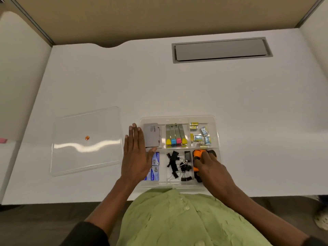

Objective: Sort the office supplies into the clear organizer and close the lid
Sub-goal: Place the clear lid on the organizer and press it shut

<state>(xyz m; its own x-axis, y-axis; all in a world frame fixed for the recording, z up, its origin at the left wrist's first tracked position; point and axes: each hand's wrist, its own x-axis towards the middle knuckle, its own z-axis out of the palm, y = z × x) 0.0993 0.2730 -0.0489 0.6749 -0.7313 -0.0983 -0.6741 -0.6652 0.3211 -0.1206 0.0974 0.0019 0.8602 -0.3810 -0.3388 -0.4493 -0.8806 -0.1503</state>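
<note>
Bracing organizer [179,118] edge, lid [85,141] off

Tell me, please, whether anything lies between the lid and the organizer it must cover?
Only the left hand, resting flat at the organizer's left edge; the desk between it and the lid is bare.

My left hand [135,155] lies flat, fingers straight and together; my right hand [211,168] curls palm-down, fingers bent.
</note>
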